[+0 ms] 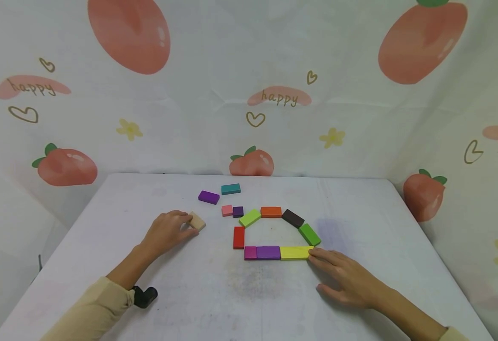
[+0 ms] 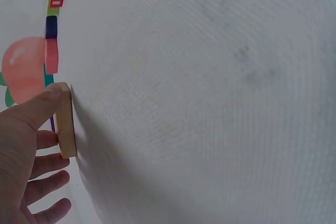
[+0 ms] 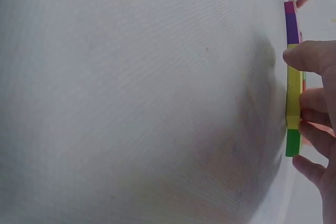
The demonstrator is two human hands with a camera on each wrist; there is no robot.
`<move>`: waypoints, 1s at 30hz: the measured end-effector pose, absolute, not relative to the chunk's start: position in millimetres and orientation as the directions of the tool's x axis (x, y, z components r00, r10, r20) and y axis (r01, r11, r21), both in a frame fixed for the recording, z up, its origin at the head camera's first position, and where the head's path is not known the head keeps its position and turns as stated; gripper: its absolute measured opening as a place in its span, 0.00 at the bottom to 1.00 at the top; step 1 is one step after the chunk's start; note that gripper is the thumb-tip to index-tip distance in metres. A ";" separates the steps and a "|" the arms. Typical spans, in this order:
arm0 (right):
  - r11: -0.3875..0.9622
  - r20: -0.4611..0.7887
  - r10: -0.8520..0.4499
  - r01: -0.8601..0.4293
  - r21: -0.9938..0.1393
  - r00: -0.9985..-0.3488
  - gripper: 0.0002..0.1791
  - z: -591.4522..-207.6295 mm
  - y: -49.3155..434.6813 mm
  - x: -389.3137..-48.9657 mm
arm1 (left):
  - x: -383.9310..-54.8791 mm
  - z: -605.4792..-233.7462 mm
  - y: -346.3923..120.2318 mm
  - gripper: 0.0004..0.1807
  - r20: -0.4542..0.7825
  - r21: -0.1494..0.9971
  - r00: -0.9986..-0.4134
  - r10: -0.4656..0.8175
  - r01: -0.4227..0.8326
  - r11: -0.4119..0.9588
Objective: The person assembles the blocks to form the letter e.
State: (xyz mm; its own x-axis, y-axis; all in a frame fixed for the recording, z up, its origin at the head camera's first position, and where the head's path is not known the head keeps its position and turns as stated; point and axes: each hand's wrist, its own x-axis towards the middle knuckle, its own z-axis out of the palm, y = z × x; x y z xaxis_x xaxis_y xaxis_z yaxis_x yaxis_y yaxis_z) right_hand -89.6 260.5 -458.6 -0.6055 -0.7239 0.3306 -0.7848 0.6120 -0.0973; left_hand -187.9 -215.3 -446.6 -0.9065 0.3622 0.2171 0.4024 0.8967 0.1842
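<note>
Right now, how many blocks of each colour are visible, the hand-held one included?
Purple blocks: 2
Dark purple block: 1
Pink block: 1
Magenta block: 1
Red block: 1
Orange block: 1
Yellow block: 1
Lime block: 1
Green block: 1
Teal block: 1
Blackish block: 1
Plain wood block: 1
Total: 13

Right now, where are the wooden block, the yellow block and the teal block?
Wooden block (image 1: 198, 221): head view, on its visible top.
Yellow block (image 1: 294, 253): head view, middle of its top.
Teal block (image 1: 230, 188): head view, on its top.
</note>
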 end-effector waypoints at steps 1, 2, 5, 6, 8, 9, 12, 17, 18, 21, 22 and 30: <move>0.614 0.329 -0.723 -0.783 -0.096 -0.607 0.34 -458.8 260.5 -89.5 | -187.8 -446.7 -214.6 0.26 0.222 0.181 -0.906 0.360 0.402 0.898; 0.616 0.328 -0.722 -0.782 -0.095 -0.609 0.34 -459.0 260.5 -89.4 | -187.8 -446.6 -214.1 0.26 0.224 0.180 -0.906 0.359 0.400 0.899; 0.618 0.326 -0.721 -0.780 -0.097 -0.612 0.34 -459.3 260.5 -89.4 | -187.1 -446.4 -213.3 0.25 0.224 0.187 -0.908 0.355 0.397 0.898; 0.619 0.325 -0.720 -0.779 -0.097 -0.613 0.34 -459.4 260.5 -89.4 | -187.0 -446.4 -213.1 0.25 0.222 0.192 -0.908 0.355 0.398 0.897; 0.621 0.325 -0.719 -0.778 -0.098 -0.614 0.34 -459.5 260.5 -89.3 | -186.2 -446.0 -213.0 0.25 0.215 0.203 -0.908 0.360 0.402 0.893; 0.622 0.324 -0.718 -0.777 -0.098 -0.616 0.34 -459.5 260.5 -89.2 | -185.8 -445.9 -213.1 0.25 0.212 0.210 -0.907 0.365 0.407 0.889; 0.624 0.321 -0.717 -0.775 -0.098 -0.618 0.35 -459.5 260.5 -88.8 | -183.9 -445.5 -213.2 0.25 0.197 0.225 -0.901 0.386 0.425 0.877; 0.620 0.324 -0.719 -0.778 -0.100 -0.615 0.34 -459.4 260.7 -88.9 | -178.6 -446.5 -212.3 0.26 0.177 0.227 -0.887 0.427 0.459 0.859; 0.617 0.326 -0.721 -0.780 -0.099 -0.612 0.34 -459.4 260.7 -89.0 | -177.0 -447.1 -211.9 0.26 0.174 0.232 -0.884 0.433 0.464 0.855; 0.614 0.330 -0.722 -0.783 -0.099 -0.608 0.34 -459.5 260.8 -89.2 | -171.8 -448.0 -209.3 0.26 0.169 0.245 -0.872 0.460 0.489 0.837; 0.612 0.332 -0.723 -0.785 -0.100 -0.606 0.34 -459.6 260.8 -89.2 | -170.1 -448.3 -208.6 0.26 0.166 0.250 -0.867 0.470 0.498 0.830; 0.600 0.354 -0.724 -0.794 -0.102 -0.592 0.33 -459.6 260.9 -89.0 | -160.3 -447.2 -200.5 0.26 0.154 0.247 -0.804 0.574 0.594 0.766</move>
State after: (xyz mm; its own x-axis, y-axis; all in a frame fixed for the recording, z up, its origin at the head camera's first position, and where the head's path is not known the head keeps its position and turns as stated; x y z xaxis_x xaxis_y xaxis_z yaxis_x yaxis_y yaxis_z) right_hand -89.0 260.9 -459.6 -0.5922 -0.7237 0.3543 -0.7937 0.5997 -0.1019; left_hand -160.3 -200.5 -447.2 -0.8044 0.5738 0.1540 0.5937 0.7660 0.2466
